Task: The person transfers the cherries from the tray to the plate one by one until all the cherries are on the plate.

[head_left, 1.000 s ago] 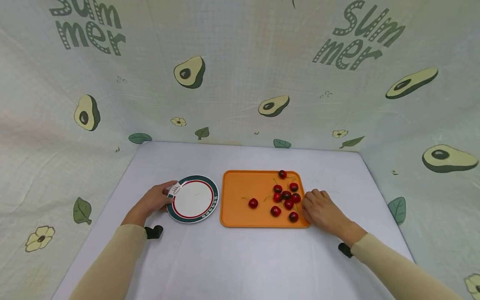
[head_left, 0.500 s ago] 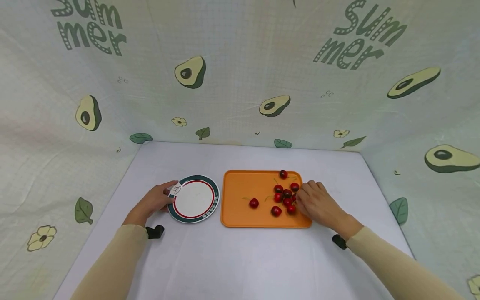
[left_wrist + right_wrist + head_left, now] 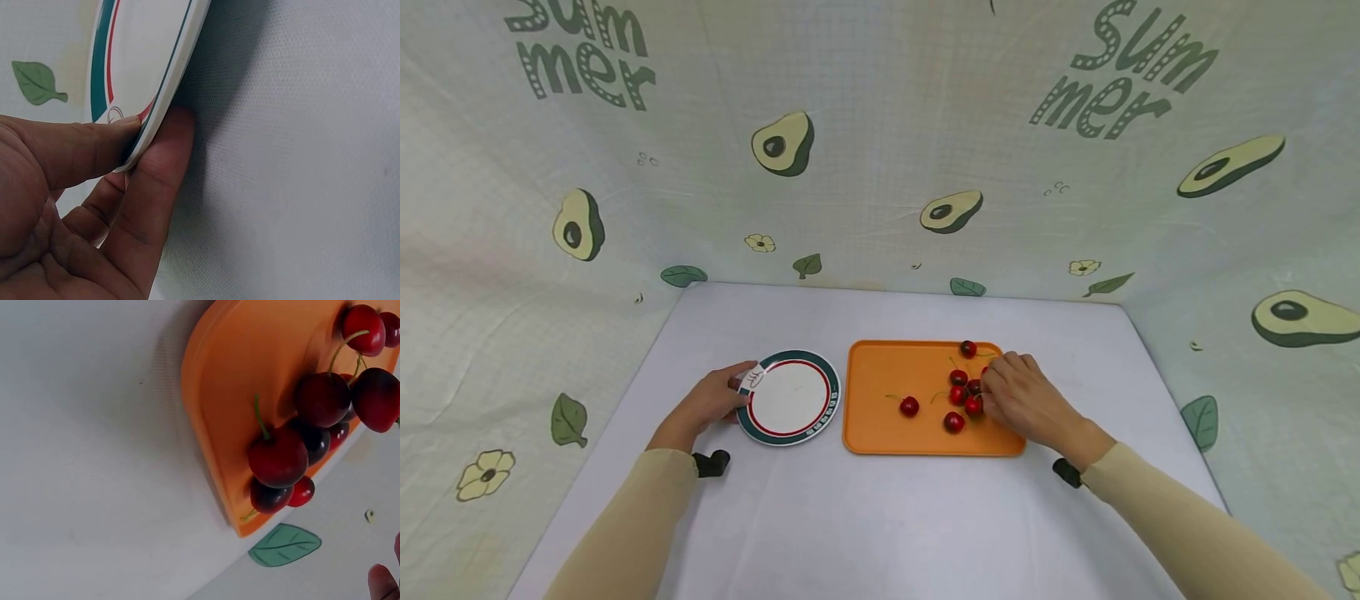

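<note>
Left hand [image 3: 709, 395] pinches the edge of a plate [image 3: 787, 398]; right hand [image 3: 1027, 400] is over cherries [image 3: 953, 422] on an orange tray [image 3: 880, 438], its grip impossible to tell

A screened-off tabletop workspace; avocado-printed fabric [image 3: 865, 142] rises behind and at both sides of a white table [image 3: 880, 525].

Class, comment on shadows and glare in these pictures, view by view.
Head: mostly even light, faint shadow beside the left sleeve; left wrist: darker shadow beside the plate; right wrist: small bright glints on the cherries, soft shadow along the tray's edge.
</note>
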Action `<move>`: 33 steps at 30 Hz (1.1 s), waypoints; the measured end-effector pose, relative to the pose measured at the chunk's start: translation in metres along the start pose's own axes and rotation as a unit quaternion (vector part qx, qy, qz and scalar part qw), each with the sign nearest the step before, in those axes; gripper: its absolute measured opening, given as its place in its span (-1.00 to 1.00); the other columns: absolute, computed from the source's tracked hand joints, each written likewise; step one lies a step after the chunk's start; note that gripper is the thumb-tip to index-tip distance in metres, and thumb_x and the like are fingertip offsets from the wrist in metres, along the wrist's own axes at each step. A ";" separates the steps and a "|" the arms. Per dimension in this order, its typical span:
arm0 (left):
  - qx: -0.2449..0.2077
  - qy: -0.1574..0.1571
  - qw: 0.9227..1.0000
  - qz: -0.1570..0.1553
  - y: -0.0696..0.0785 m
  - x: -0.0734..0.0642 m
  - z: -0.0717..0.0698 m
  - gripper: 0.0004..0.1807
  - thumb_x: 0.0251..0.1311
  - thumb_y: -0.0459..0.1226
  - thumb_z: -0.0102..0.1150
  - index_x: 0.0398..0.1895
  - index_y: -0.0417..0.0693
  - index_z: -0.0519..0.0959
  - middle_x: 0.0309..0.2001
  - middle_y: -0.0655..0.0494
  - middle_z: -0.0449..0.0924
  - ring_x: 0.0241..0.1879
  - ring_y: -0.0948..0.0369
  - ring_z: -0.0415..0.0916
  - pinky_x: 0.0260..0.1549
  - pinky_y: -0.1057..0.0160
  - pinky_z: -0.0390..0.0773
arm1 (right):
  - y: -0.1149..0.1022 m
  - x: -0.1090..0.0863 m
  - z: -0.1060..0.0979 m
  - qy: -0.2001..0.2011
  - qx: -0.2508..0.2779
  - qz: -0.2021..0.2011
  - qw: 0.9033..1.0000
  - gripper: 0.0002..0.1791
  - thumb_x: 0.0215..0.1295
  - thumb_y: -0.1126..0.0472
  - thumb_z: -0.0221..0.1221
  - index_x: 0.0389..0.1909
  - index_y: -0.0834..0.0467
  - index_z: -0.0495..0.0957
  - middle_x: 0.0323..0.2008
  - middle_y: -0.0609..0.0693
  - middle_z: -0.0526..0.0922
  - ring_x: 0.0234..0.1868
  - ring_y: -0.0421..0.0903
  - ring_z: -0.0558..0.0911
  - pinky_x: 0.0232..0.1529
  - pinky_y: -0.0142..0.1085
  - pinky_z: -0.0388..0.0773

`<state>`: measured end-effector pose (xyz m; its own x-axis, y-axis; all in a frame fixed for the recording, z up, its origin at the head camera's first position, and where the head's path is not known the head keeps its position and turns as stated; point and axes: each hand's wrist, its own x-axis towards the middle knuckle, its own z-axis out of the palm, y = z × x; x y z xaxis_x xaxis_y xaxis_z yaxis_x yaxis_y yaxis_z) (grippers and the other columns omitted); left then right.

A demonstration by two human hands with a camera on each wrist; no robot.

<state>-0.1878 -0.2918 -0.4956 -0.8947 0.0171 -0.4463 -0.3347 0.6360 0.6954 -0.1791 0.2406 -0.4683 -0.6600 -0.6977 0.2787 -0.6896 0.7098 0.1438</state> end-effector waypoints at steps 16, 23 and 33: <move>0.003 -0.002 1.000 -0.008 -0.002 0.004 -0.001 -0.19 0.40 -0.43 0.17 0.68 0.02 0.17 0.23 -0.36 0.40 -0.21 0.04 0.57 -0.29 0.25 0.70 | -0.008 0.028 -0.001 0.014 -0.002 -0.026 1.000 -0.82 0.31 0.16 0.28 -0.23 0.17 0.52 -0.26 0.06 0.49 -0.13 0.09 0.46 -0.04 -0.06 0.41; 0.002 -0.001 1.000 -0.003 -0.002 0.003 -0.001 -0.19 0.40 -0.44 0.17 0.68 -0.01 0.17 0.21 -0.36 0.41 -0.24 0.06 0.57 -0.30 0.24 0.70 | -0.011 0.045 -0.001 0.007 -0.001 -0.032 0.999 -0.82 0.37 0.15 0.25 -0.19 0.18 0.53 -0.23 0.07 0.50 -0.13 0.09 0.44 -0.02 -0.06 0.41; 0.009 0.004 1.000 0.007 -0.002 0.001 -0.002 -0.21 0.39 -0.45 0.18 0.66 -0.04 0.19 0.15 -0.34 0.41 -0.29 0.07 0.56 -0.33 0.23 0.68 | -0.022 0.072 -0.002 0.013 -0.006 -0.057 0.998 -0.85 0.38 0.17 0.24 -0.21 0.17 0.55 -0.24 0.06 0.51 -0.14 0.07 0.45 -0.02 -0.09 0.42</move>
<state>-0.1889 -0.2950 -0.4966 -0.9013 0.0204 -0.4328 -0.3171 0.6497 0.6909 -0.2110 0.1743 -0.4498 -0.5695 -0.7709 0.2852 -0.7559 0.6275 0.1867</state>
